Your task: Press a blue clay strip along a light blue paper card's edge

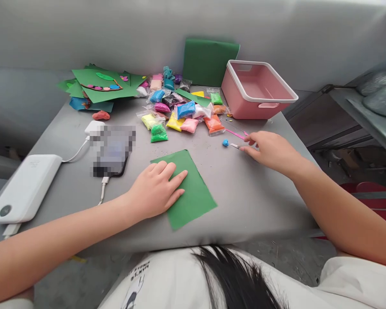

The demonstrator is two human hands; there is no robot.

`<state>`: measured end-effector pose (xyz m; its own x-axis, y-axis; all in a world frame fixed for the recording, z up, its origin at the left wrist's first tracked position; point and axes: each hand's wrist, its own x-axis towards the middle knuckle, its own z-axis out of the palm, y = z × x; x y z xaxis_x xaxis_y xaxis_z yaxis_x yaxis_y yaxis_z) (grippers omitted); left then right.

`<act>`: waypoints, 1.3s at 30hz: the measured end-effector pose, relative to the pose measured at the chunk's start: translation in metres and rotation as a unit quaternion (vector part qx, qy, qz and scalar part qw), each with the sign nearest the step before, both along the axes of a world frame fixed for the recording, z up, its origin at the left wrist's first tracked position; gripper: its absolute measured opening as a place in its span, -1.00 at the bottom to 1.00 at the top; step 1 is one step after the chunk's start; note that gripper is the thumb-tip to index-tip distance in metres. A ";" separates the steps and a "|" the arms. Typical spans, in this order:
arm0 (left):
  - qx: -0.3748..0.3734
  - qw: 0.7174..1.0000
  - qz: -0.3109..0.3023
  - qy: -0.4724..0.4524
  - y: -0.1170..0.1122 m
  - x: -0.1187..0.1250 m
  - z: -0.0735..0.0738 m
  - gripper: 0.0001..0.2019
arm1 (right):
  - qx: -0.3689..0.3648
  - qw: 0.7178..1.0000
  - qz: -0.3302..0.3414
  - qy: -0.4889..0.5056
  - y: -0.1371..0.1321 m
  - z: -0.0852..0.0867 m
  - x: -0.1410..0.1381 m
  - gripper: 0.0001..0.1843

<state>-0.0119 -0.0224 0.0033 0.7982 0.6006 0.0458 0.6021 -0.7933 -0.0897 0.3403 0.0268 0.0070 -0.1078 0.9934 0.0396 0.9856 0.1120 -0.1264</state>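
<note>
The left hand (157,189) lies palm down on a green sheet (193,197). Its fingers (176,177) are stretched out flat and slightly apart, pressing on the paper's upper left part rather than gripping it. The sheet is a plain dark green rectangle, unmarked and turned at a slant. It sits near the front edge of the grey worktop (244,193), and its lower right half shows bare beyond the hand.

The right hand (272,150) rests further back and to the right, well apart from the sheet. Its fingers (249,139) are curled in close together. The thumb tip meets the end of a short silvery tool (234,146) that lies flat on the worktop, and the index tip is at the end of a thin pink stick (235,134) just behind it. I cannot tell whether either tool is actually pinched. A small blue lump of clay (225,143) sits just left of the silvery tool.

Behind these, bright clay packets (186,109) lie in a loose heap beside a pink basket (244,109). A phone (112,152) is cabled to a white power bank (24,186) on the left.
</note>
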 end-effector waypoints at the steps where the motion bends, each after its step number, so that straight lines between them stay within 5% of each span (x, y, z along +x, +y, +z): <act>1: -0.005 1.000 -0.009 -0.003 0.005 0.001 0.000 -0.54 | -0.024 1.000 -0.018 -0.001 -0.003 -0.002 0.006 -0.78; 6: -0.069 0.992 -0.090 -0.055 0.037 0.002 -0.006 -0.56 | -0.101 0.991 -0.066 0.052 -0.011 -0.006 0.014 -0.75; 11: -0.074 0.996 -0.025 -0.040 0.042 0.002 -0.008 -0.27 | -0.120 0.990 -0.053 0.053 -0.012 -0.007 0.011 -0.76; 17: -0.069 0.998 0.000 -0.014 0.042 0.000 -0.008 -0.17 | -0.003 0.999 0.011 0.048 -0.018 -0.002 -0.018 -0.79; 22: -0.018 0.999 0.021 -0.035 0.025 0.005 -0.011 -0.23 | 0.075 0.978 0.147 0.129 -0.033 0.005 -0.055 -0.71; 26: 0.043 0.995 0.043 -0.073 0.004 0.012 -0.016 -0.36 | 0.087 0.955 0.249 0.137 -0.051 -0.006 -0.078 -0.64; 32: 0.068 0.987 -0.046 -0.139 -0.005 0.015 -0.020 -0.60 | 0.095 0.957 0.272 0.023 -0.071 -0.024 -0.096 -0.60; 39: 0.058 0.993 -0.009 -0.102 -0.019 0.013 -0.011 -0.58 | 0.099 0.959 0.262 -0.033 -0.077 -0.029 -0.106 -0.60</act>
<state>0.0014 -0.0418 -0.0079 0.7753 0.5682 0.2756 0.6034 -0.7953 -0.0579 0.2346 -0.0501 -0.0220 -0.5987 0.7762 0.1979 0.7928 0.6094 0.0084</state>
